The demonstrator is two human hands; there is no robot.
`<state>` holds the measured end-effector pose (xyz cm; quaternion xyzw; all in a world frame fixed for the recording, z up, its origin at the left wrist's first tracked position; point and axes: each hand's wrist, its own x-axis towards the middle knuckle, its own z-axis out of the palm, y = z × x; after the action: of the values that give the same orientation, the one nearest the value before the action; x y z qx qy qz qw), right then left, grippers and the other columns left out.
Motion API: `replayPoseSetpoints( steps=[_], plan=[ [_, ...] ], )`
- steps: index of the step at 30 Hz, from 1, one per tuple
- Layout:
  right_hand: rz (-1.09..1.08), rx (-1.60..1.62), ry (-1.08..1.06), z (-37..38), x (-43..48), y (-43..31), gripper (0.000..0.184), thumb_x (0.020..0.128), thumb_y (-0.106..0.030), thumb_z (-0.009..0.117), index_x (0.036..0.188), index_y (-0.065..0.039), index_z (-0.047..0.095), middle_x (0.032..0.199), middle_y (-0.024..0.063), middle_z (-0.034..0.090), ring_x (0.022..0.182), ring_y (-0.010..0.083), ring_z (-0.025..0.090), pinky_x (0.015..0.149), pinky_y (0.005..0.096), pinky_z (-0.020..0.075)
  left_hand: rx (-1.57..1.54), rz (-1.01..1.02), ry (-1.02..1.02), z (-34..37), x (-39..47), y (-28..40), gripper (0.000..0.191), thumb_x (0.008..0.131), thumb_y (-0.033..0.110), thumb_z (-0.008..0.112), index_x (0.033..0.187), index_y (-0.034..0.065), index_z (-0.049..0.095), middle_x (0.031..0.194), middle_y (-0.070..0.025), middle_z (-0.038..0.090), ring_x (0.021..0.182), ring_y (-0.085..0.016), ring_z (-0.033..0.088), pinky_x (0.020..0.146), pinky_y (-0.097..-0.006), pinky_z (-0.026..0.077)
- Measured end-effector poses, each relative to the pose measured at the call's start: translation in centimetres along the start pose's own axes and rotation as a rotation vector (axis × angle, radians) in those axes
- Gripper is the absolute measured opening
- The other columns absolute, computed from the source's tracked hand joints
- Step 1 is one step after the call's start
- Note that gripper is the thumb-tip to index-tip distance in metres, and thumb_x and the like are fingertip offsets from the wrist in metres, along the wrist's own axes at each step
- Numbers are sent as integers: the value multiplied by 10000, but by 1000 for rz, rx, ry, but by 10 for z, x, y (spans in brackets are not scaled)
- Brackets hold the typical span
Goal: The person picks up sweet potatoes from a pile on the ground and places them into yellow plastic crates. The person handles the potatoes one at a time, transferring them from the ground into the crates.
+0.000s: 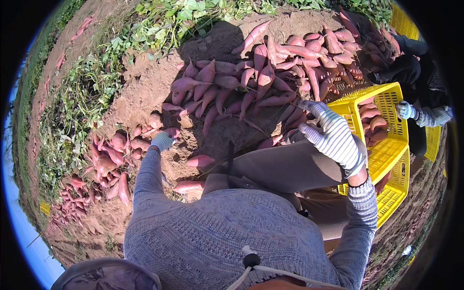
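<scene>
My left hand (162, 141), in a striped knit glove, is stretched out to the left with its fingers on a sweet potato (172, 132) at the edge of a small heap. My right hand (331, 132), in a matching glove, is raised above my knee beside the yellow crate, fingers spread and nothing seen in it. Ahead of me lies a large pile of pink-red sweet potatoes (226, 81) on the soil. Single sweet potatoes (200, 161) lie on the ground near my legs.
Yellow plastic crates (380, 174) holding sweet potatoes stand at my right. A co-worker's gloved hand (406, 110) touches the far crate wall. Another sweet potato heap (108, 159) lies at left. Green vines (159, 27) border the soil.
</scene>
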<state>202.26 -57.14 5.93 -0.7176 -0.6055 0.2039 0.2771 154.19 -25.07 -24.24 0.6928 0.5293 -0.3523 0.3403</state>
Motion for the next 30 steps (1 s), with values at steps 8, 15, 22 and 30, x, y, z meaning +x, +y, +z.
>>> replayPoseSetpoints(
  steps=[8,15,22,30],
  plan=[
    [85,-298,-22,13,16,9,413,815,-214,688,1185,-44,617,1093,189,650,969,370,641,832,414,529,-37,603,1065,-76,47,173,586,807,390,718,1275,69,571,1225,-169,623,1114,-356,604,951,-444,488],
    [125,-414,-14,17,15,20,424,807,-223,694,1193,-63,617,1104,146,656,992,339,644,844,410,525,244,310,715,-92,62,262,970,659,460,821,1434,74,383,1245,-207,593,1149,-380,584,968,-457,485],
    [105,-429,-8,21,12,22,426,796,-228,702,1173,-51,615,1075,171,653,956,351,646,819,418,527,-1028,907,115,-112,30,181,847,761,358,777,1453,61,389,1303,-180,580,1196,-340,574,1035,-429,460],
    [66,-182,116,22,34,5,393,851,-263,699,1163,-34,634,1047,153,673,893,332,671,763,377,540,-1241,939,26,-77,-81,247,446,1030,346,430,1356,45,480,1197,-116,603,992,-258,615,811,-354,537]
  ],
)
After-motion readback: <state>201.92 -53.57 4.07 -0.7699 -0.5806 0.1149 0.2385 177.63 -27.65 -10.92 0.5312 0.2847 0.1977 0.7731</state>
